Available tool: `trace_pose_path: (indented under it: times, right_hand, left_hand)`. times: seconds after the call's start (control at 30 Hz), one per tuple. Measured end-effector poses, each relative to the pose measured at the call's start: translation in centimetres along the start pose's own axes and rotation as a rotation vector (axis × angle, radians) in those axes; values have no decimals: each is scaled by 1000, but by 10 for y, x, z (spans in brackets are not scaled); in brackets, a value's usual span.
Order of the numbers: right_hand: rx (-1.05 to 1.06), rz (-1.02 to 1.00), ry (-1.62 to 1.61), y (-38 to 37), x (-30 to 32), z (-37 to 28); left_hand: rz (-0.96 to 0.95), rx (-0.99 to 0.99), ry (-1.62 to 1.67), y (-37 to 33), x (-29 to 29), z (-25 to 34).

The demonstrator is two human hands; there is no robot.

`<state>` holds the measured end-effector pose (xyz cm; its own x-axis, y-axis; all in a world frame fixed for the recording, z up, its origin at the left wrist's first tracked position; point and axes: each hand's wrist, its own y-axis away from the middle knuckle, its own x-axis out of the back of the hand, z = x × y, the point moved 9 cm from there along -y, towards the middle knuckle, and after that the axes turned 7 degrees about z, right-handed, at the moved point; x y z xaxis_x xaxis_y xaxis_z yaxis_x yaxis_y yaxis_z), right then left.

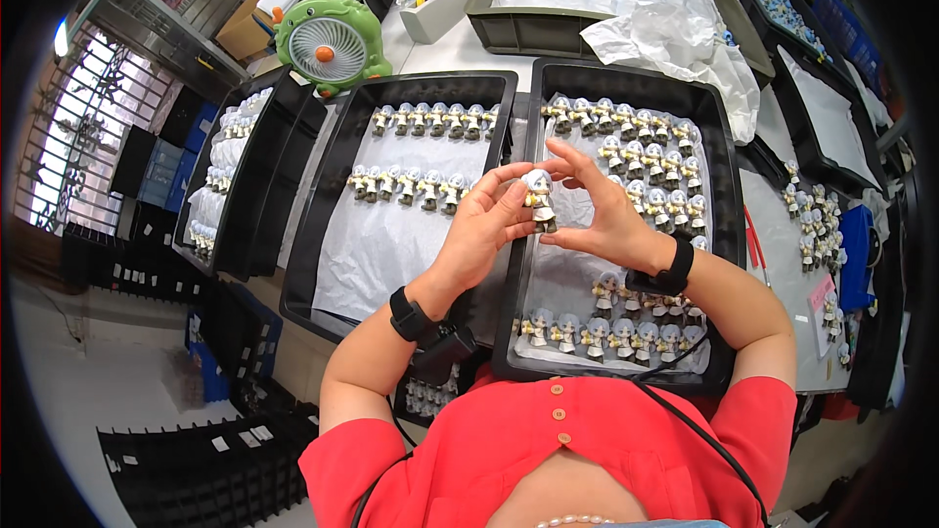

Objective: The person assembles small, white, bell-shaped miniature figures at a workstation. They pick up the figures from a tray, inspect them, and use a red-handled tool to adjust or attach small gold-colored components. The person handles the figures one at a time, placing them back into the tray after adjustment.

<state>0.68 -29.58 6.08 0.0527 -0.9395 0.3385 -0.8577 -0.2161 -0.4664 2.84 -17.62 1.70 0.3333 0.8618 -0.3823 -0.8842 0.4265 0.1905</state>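
Observation:
A small chibi figurine (539,198) with pale hair, a white outfit and dark feet is held upright between my hands, above the gap between two black trays. My left hand (486,223) pinches its side between thumb and fingers. Curved around its other side is my right hand (614,215), fingers by the head and thumb at the feet. Beneath my right hand is the right black tray (726,176), lined with white paper and holding rows of similar figurines (621,337). The left black tray (333,176) carries two rows of figurines (430,120) on its paper liner.
A green animal-shaped fan (331,44) stands behind the left tray. A tape dispenser (433,10) and a large olive bin (504,34) with crumpled paper (675,49) are at the back. Loose figurines (814,225) lie right, near a red tool (754,238). Another tray (279,171) tilts at left.

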Motion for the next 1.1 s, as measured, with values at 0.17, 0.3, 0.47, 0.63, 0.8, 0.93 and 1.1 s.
trace_pose_path:
  times: [0.17, 0.3, 0.47, 0.63, 0.8, 0.93, 1.1]
  right_hand:
    - [83, 20, 111, 0, 1, -9]
    - [143, 28, 142, -1, 1, -13]
    - [158, 25, 151, 0, -2, -9]
    - [99, 7, 105, 0, -3, -5]
    - [3, -12, 35, 2, -5, 3]
    - [-15, -20, 27, 2, -6, 4]
    - [-65, -46, 16, 1, -7, 8]
  left_hand:
    - [5, 28, 22, -1, 1, -4]
    - [18, 33, 28, -2, 1, -4]
    - [24, 44, 39, -4, 5, -8]
    - [36, 62, 38, -4, 8, -9]
    - [42, 70, 37, -5, 10, -10]
    - [38, 62, 26, -5, 11, -11]
    - [39, 90, 21, -5, 12, -13]
